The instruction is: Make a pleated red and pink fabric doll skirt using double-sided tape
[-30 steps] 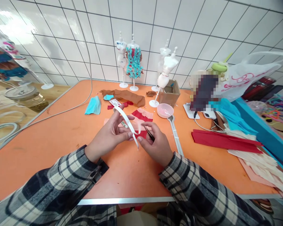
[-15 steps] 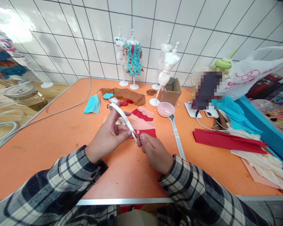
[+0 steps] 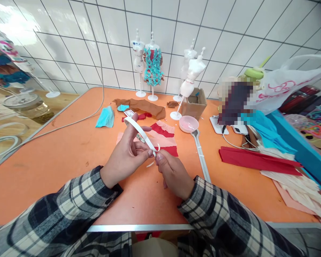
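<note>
Looped over my left hand is a narrow roll of white tape, its ring standing on edge between thumb and fingers. My left thumb presses near the lower end of the roll. My right hand is closed right beside it, on a slim metal tool like tweezers, now almost wholly hidden by the fingers. A thin white curl rises at the right fingertips, and a small white strip shows below them. Behind the hands lie pink and red fabric pieces.
Small white dress forms stand at the back, one in turquoise ruffles. A pink bowl, a cardboard box and a grey strap-like strip are to the right. Folded red cloth lies farther right; turquoise cloth at left.
The right fingers have closed in against the tape's lower end, covering the metal tool that showed before. A white curl now sticks up there, and the tape's hanging tail has shifted.
</note>
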Action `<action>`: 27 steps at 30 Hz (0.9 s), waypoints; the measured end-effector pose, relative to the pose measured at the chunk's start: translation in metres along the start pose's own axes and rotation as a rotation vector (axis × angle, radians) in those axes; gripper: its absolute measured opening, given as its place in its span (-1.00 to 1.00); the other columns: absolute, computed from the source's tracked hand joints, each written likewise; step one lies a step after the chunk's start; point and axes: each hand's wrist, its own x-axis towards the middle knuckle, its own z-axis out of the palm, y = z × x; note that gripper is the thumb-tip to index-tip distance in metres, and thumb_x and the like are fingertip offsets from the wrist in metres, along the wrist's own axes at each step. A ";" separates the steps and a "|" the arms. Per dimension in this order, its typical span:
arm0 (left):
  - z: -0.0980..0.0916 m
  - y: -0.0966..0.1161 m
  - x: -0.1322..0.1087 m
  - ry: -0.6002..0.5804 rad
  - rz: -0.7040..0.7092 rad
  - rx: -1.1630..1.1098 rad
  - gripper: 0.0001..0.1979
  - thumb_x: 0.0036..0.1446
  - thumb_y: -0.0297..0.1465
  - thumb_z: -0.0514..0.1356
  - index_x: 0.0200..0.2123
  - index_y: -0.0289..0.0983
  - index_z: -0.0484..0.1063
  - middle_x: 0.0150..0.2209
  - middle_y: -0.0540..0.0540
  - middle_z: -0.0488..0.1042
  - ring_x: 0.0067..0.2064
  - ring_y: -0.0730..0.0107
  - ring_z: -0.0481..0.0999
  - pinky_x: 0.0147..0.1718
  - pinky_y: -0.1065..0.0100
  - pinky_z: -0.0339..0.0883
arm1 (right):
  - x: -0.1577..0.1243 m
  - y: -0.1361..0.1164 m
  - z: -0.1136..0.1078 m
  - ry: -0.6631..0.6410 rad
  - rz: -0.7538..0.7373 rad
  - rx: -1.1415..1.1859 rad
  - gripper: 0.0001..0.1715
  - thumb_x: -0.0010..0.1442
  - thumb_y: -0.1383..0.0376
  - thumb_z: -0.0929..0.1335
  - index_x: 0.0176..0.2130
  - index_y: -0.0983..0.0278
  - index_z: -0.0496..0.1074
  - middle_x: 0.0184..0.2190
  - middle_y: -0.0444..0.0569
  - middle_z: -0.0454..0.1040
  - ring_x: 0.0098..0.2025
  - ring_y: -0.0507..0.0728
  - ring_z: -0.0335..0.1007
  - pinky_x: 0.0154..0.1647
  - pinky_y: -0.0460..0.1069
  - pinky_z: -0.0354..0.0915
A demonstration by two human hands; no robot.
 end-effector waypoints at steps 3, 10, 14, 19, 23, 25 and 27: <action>0.001 0.000 0.000 -0.001 0.010 -0.007 0.00 0.00 -0.47 0.35 0.38 0.10 -0.12 0.16 -0.18 0.26 -0.43 0.56 0.50 -0.38 0.33 0.52 | -0.001 0.000 0.001 0.005 0.002 0.010 -0.62 0.42 0.10 0.08 -0.35 0.21 0.19 -0.52 -0.21 0.21 -0.56 -0.02 0.13 -0.56 -0.09 -0.01; 0.001 0.000 0.000 -0.030 0.006 -0.018 0.01 0.00 -0.46 0.35 0.38 0.11 -0.14 0.16 -0.18 0.27 -0.42 0.54 0.51 -0.40 0.32 0.53 | 0.000 0.000 0.001 0.015 -0.008 0.023 -0.62 0.42 0.10 0.09 -0.37 0.20 0.19 -0.54 -0.21 0.19 -0.55 -0.01 0.13 -0.55 -0.09 -0.01; 0.002 0.000 0.000 -0.029 0.010 -0.018 0.00 0.00 -0.44 0.36 0.38 0.11 -0.13 0.18 -0.20 0.25 -0.39 0.49 0.54 -0.39 0.31 0.53 | 0.000 0.000 0.001 0.020 -0.012 0.023 -0.63 0.42 0.11 0.09 -0.37 0.20 0.19 -0.55 -0.21 0.19 -0.53 0.01 0.15 -0.52 -0.08 0.01; 0.001 -0.001 -0.001 -0.027 0.023 -0.015 0.02 0.01 -0.42 0.36 0.38 0.13 -0.17 0.19 -0.20 0.24 -0.37 0.47 0.55 -0.38 0.32 0.53 | 0.000 0.002 0.002 0.036 -0.032 0.017 -0.62 0.42 0.12 0.09 -0.38 0.21 0.18 -0.54 -0.20 0.20 -0.49 0.02 0.16 -0.48 -0.07 0.02; 0.001 -0.002 -0.001 -0.017 0.024 -0.008 0.06 0.00 -0.41 0.37 0.39 0.12 -0.22 0.19 -0.20 0.26 -0.40 0.50 0.52 -0.38 0.31 0.52 | 0.001 0.004 0.002 0.040 -0.045 -0.006 -0.60 0.42 0.12 0.08 -0.39 0.21 0.18 -0.53 -0.19 0.22 -0.49 0.02 0.13 -0.45 -0.06 0.02; 0.001 -0.001 -0.001 -0.005 0.018 -0.001 0.08 -0.02 -0.40 0.38 0.39 0.11 -0.24 0.19 -0.22 0.27 -0.39 0.47 0.53 -0.38 0.29 0.52 | 0.001 0.002 -0.001 0.031 -0.041 -0.024 -0.60 0.42 0.12 0.08 -0.38 0.22 0.21 -0.52 -0.19 0.25 -0.47 0.02 0.15 -0.44 -0.06 0.02; 0.001 -0.001 0.000 0.006 0.006 0.006 0.09 -0.02 -0.41 0.38 0.40 0.10 -0.24 0.19 -0.22 0.28 -0.40 0.47 0.52 -0.37 0.28 0.52 | 0.002 -0.001 -0.005 0.030 -0.031 -0.063 -0.62 0.41 0.12 0.10 -0.36 0.23 0.26 -0.50 -0.18 0.28 -0.45 0.03 0.17 -0.41 -0.06 0.04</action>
